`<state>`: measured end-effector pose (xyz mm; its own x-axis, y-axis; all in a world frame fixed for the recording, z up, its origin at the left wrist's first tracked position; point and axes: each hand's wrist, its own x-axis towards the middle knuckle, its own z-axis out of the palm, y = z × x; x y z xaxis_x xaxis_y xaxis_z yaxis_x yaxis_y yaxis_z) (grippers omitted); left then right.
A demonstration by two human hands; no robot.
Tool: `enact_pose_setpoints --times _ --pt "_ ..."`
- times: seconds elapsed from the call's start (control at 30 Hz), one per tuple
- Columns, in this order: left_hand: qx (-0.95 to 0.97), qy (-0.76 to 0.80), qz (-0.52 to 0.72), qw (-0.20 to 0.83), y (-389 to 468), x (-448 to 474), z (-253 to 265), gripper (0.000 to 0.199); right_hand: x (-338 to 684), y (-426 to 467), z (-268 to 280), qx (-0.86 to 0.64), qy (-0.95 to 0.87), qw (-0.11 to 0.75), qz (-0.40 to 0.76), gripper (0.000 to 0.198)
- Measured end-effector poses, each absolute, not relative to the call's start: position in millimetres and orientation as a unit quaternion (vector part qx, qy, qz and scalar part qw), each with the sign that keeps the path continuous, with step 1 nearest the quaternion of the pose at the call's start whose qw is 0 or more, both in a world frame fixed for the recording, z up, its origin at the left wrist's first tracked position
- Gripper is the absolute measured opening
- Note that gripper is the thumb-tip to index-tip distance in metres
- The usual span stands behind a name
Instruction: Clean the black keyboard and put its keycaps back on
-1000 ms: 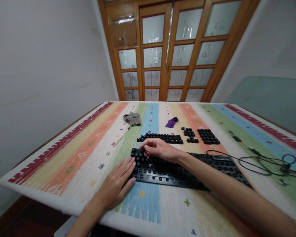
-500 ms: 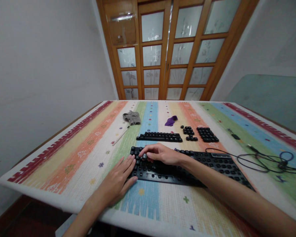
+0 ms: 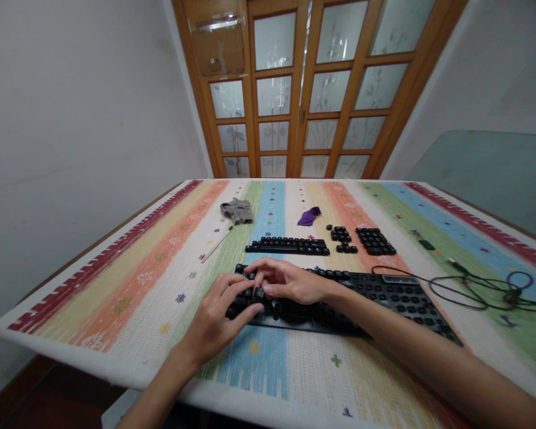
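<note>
A black keyboard [image 3: 352, 298] lies across the front of the table, with many of its key places bare and some keycaps at its left end. My right hand [image 3: 292, 283] is over that left end and pinches a black keycap [image 3: 258, 293] between thumb and fingers. From the left, my left hand [image 3: 223, 310] rests at the keyboard's left edge. Its thumb and fingers are apart, the fingertips close to the pinched keycap. Whether they touch it I cannot tell. Behind the keyboard, loose keycaps [image 3: 288, 245] lie in rows.
More keycaps sit in groups, including a block [image 3: 375, 241] at the right. A grey cloth [image 3: 237, 211], a purple cloth [image 3: 309, 216] and a thin white stick with a dark tip [image 3: 217, 245] lie farther back. The keyboard's cable [image 3: 477, 295] coils at the right, near a small black object [image 3: 426, 245].
My right hand has lowered the keycap slightly towards the keyboard. My left hand has lifted off its flat rest, its fingers bending and moving right towards the keycap.
</note>
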<state>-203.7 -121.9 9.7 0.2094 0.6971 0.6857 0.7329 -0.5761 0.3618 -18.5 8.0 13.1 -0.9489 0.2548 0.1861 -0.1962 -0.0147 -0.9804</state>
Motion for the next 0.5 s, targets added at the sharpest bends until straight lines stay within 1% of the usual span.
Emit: enact_pose_setpoints --times 0.2,0.4,0.5 --pt "-0.775 -0.445 -0.448 0.015 -115.1 -201.0 8.1 0.023 -16.2 5.2 16.7 -0.014 -0.687 0.177 0.705 0.046" --pt "-0.766 -0.439 -0.469 0.031 -115.7 -196.4 9.2 0.022 -13.2 4.4 17.1 -0.052 -0.691 0.204 0.691 0.037" --pt "-0.764 -0.436 -0.474 0.035 -115.6 -194.5 10.5 0.024 -12.1 4.3 17.0 -0.065 -0.675 0.212 0.703 0.040"
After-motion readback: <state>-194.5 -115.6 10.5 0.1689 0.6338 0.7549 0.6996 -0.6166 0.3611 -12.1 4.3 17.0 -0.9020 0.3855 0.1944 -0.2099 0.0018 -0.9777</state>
